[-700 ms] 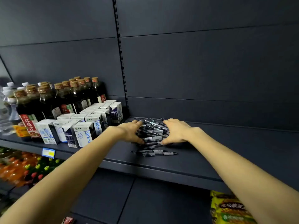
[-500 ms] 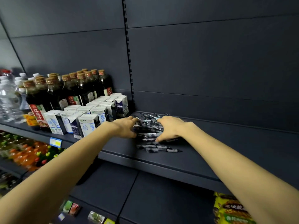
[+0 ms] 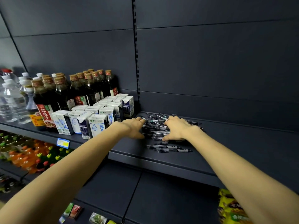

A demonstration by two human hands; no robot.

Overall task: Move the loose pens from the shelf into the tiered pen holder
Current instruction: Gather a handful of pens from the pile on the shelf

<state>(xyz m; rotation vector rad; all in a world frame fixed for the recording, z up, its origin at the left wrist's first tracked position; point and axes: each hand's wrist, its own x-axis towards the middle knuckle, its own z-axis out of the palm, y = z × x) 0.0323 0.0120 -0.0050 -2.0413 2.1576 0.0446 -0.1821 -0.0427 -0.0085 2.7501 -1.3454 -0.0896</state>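
Note:
A heap of loose black-and-clear pens (image 3: 156, 129) lies on the dark shelf (image 3: 161, 160), near its back panel. My left hand (image 3: 133, 127) rests against the left side of the heap, fingers stretched along it. My right hand (image 3: 177, 129) covers the right side, fingers curved over the pens and thumb low at the front. The two hands cup the heap between them. A few pens (image 3: 169, 148) lie apart nearer the shelf's front edge. No tiered pen holder is in view.
Milk cartons (image 3: 97, 117) stand just left of my left hand, with dark sauce bottles (image 3: 84, 89) and water bottles (image 3: 11, 101) behind them. Drink bottles (image 3: 29, 156) fill the shelf below left. Yellow snack packs (image 3: 233, 209) sit at lower right.
The view has swung up and left, showing more of the lower shelves. Both hands stay on the pen heap, pressed a little closer around it.

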